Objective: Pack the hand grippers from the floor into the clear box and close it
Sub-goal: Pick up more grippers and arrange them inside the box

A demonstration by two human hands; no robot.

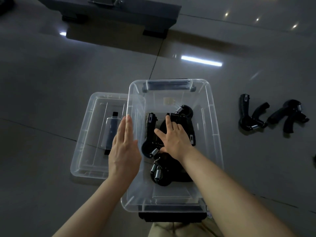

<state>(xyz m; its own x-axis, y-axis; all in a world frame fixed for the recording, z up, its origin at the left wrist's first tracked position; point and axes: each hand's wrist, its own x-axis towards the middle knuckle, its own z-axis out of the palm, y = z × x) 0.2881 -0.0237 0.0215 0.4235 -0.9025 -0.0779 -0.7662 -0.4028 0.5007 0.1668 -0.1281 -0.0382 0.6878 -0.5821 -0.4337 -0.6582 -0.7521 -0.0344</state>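
step: we're mid-packing, settling grippers (168, 142) inside the box (217, 127)
right hand (174, 135): fingers spread flat, pressing on the pile, gripping nothing
left hand (124, 147): flat, open, against box's left wall
count in box: about four, overlapped, can't be sure
count on floor (51, 82): two (271, 115), right of box, well apart
lid (82, 151): one, left of box, on floor
next: we reckon reach right, grab the floor pair, then lid on

Glossy grey tiled floor (68, 82), ceiling-light reflections (201, 61), dark furniture base (111, 12)
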